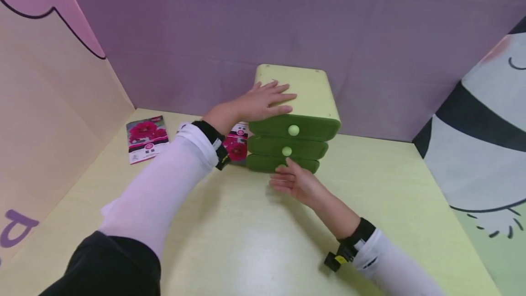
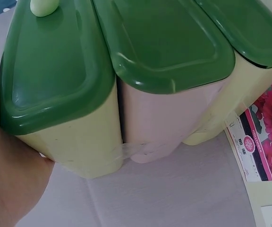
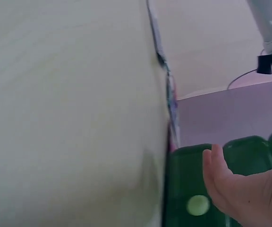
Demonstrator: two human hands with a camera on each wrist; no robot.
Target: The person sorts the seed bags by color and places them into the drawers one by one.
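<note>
A small drawer unit with a pale yellow-green top and three green drawer fronts stands at the back of the table. My left hand lies flat on its top with the fingers straight; the left wrist view shows its palm against the unit beside the top drawer. My right hand hovers low in front of the bottom drawer, fingers relaxed, one fingertip up at the drawer front. In the right wrist view that hand sits beside a round pale knob and holds nothing.
A flower seed packet lies flat on the yellow table to the left. A second packet lies against the unit's left side. A purple back wall and printed side panels close in the table.
</note>
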